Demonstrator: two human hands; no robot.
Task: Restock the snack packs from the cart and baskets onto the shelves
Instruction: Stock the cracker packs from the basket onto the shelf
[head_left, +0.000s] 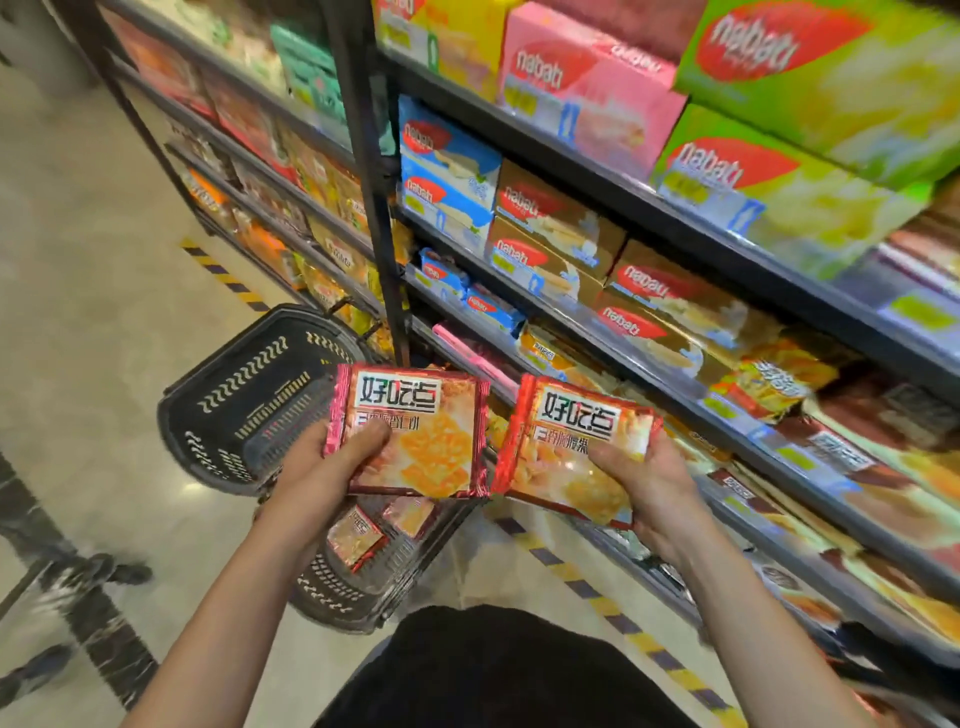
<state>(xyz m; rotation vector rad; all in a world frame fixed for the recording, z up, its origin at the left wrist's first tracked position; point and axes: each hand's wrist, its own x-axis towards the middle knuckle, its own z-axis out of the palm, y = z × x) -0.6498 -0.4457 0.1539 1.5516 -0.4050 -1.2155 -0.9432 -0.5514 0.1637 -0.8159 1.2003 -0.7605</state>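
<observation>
Head view: glossy red-edged snack packs (415, 431)

A shop aisle: dark metal shelves (649, 208) carry rows of boxed wafers (587, 88) and bagged snacks with price tags on the shelf edges (too blurred to read), black shopping baskets (249, 395) sit on the tiled floor (88, 291), and striped tape (228, 275) runs along the shelf base.

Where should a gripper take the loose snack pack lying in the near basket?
Judging from its pose, grip the snack pack by its upper crimped edge, coming straight down through the open top of the basket. It lies flat and tilted on the floor of the basket, so a side approach would probably hit the wall.
</observation>
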